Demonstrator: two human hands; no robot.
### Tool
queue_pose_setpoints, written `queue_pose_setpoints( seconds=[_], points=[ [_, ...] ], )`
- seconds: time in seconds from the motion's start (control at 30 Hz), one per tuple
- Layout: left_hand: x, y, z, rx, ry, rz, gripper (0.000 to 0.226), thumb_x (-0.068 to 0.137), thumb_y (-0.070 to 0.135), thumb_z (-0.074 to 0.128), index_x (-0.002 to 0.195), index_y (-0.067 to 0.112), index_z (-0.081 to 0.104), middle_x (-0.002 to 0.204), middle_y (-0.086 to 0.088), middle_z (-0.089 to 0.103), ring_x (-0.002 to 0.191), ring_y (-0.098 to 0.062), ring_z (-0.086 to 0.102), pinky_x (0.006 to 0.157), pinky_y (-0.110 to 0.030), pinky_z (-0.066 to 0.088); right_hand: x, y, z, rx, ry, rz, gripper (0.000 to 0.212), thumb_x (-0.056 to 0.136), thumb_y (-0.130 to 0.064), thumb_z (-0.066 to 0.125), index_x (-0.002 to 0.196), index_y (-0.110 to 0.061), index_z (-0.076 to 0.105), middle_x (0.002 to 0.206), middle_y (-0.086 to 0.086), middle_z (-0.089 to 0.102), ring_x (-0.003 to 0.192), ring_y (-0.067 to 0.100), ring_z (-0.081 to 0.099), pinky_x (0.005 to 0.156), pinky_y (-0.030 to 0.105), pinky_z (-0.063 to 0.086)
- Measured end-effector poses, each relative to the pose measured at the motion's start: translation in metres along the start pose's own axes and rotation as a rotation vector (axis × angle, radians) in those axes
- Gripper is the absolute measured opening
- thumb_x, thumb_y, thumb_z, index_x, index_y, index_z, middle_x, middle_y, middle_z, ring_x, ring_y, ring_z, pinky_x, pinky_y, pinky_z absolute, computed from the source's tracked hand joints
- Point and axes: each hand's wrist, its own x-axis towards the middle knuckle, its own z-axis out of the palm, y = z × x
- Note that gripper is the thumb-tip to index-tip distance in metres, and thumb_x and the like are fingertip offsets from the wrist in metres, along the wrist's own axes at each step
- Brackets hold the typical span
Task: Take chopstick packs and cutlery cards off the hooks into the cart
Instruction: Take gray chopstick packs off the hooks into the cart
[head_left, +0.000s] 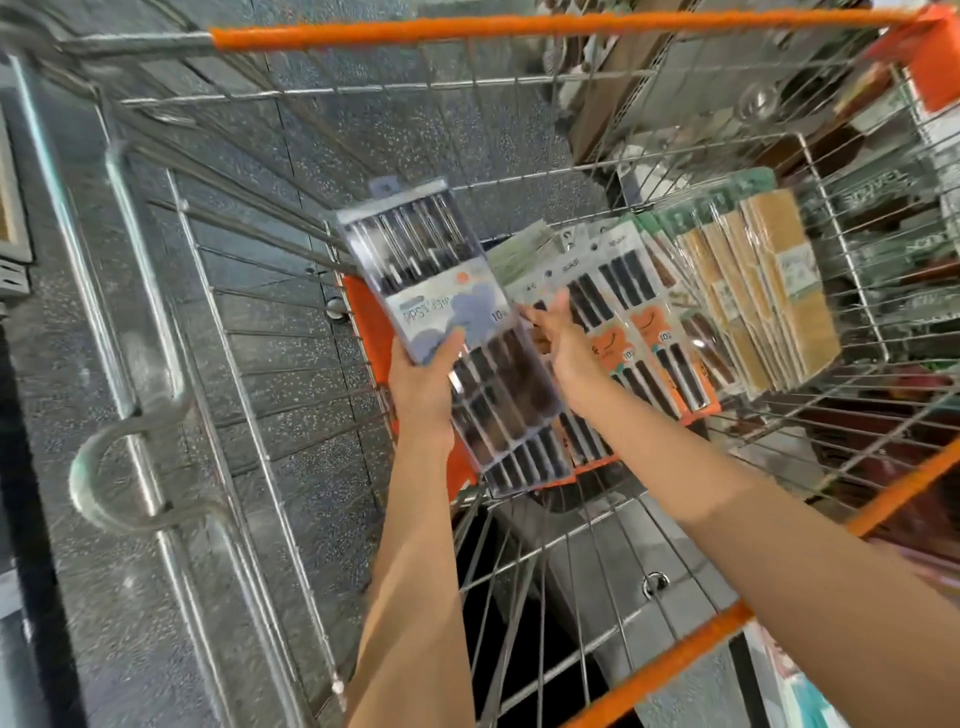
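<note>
L hand (421, 384) grips chopstick pack (441, 296) upright, hang-tab up; R hand (563, 338) open.

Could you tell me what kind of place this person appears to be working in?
Most likely a shop aisle. The left hand holds a retail chopstick pack over a wire shopping cart with orange trim, and more hang-tab packs are fanned inside it.
</note>
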Motion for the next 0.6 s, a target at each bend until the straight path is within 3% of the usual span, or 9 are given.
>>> queue_pose_setpoints(
  seconds=[0.07, 0.13, 0.23, 0.33, 0.4, 0.47, 0.53, 0.6],
  points=[
    [0.003, 0.001, 0.001, 0.134, 0.053, 0.176, 0.035, 0.079, 0.004, 0.076, 0.102, 0.025, 0.061, 0.106, -0.002, 0.068, 0.097, -0.019, 0.067, 0.087, -0.032, 0.052, 0.022, 0.022, -0.008, -0.113, 0.093, 0.087, 0.055, 0.104, -0.044, 0.022, 0.138, -0.008, 0.046, 0.113, 0.013, 0.061, 0.107, 0.03, 0.056, 0.092, 0.04, 0.041],
    [0.005, 0.003, 0.0, 0.259, 0.102, 0.313, 0.03, 0.082, 0.0, 0.071, 0.107, 0.014, 0.06, 0.095, 0.004, 0.065, 0.087, -0.011, 0.063, 0.082, -0.02, 0.051, 0.035, 0.055, -0.017, -0.497, 0.12, 0.175, 0.043, 0.104, -0.027, 0.028, 0.139, -0.004, 0.04, 0.128, 0.02, 0.054, 0.117, 0.035, 0.051, 0.093, 0.039, 0.041],
    [0.003, 0.001, -0.001, 0.404, 0.127, 0.433, 0.035, 0.084, 0.003, 0.07, 0.118, 0.002, 0.06, 0.097, 0.003, 0.065, 0.088, -0.012, 0.06, 0.08, -0.012, 0.046, 0.031, 0.106, -0.015, -0.994, -0.099, 0.263, 0.043, 0.099, -0.019, 0.04, 0.141, -0.008, 0.038, 0.141, 0.016, 0.044, 0.13, 0.032, 0.041, 0.102, 0.037, 0.036],
    [0.002, -0.001, 0.002, 0.528, 0.167, 0.483, 0.044, 0.084, 0.009, 0.072, 0.126, 0.003, 0.059, 0.102, -0.002, 0.066, 0.091, -0.016, 0.059, 0.083, -0.022, 0.047, 0.023, 0.127, -0.004, -0.722, 0.012, 0.271, 0.054, 0.093, -0.016, 0.051, 0.143, -0.008, 0.034, 0.143, 0.017, 0.036, 0.13, 0.035, 0.038, 0.103, 0.037, 0.035],
    [0.001, -0.002, 0.004, 0.557, 0.191, 0.492, 0.046, 0.084, 0.01, 0.071, 0.128, 0.005, 0.058, 0.104, -0.003, 0.066, 0.09, -0.015, 0.057, 0.083, -0.024, 0.046, 0.017, 0.129, 0.0, -0.675, 0.106, 0.244, 0.045, 0.093, -0.019, 0.053, 0.135, -0.005, 0.042, 0.137, 0.022, 0.041, 0.12, 0.037, 0.047, 0.096, 0.036, 0.041],
    [-0.001, -0.002, 0.004, 0.549, 0.203, 0.484, 0.047, 0.085, 0.009, 0.07, 0.13, 0.006, 0.058, 0.106, -0.002, 0.066, 0.091, -0.012, 0.057, 0.084, -0.022, 0.045, 0.016, 0.131, 0.001, -0.681, 0.187, 0.19, 0.041, 0.09, -0.033, 0.059, 0.116, -0.003, 0.051, 0.119, 0.022, 0.055, 0.1, 0.034, 0.056, 0.082, 0.036, 0.049],
    [-0.001, -0.002, 0.002, 0.538, 0.209, 0.467, 0.046, 0.085, 0.008, 0.069, 0.13, 0.005, 0.057, 0.108, -0.004, 0.066, 0.092, -0.014, 0.057, 0.085, -0.024, 0.046, 0.012, 0.126, 0.002, -0.624, 0.176, 0.169, 0.049, 0.088, -0.043, 0.063, 0.111, -0.001, 0.051, 0.096, 0.013, 0.06, 0.078, 0.025, 0.055, 0.062, 0.03, 0.042],
    [-0.001, -0.001, 0.002, 0.553, 0.212, 0.45, 0.045, 0.085, 0.009, 0.07, 0.128, 0.005, 0.058, 0.106, -0.008, 0.067, 0.09, -0.018, 0.059, 0.082, -0.028, 0.049, 0.008, 0.124, 0.004, -0.477, 0.129, 0.167, 0.039, 0.091, -0.041, 0.061, 0.109, -0.009, 0.049, 0.08, 0.001, 0.053, 0.067, 0.015, 0.049, 0.055, 0.025, 0.034]
  ],
)
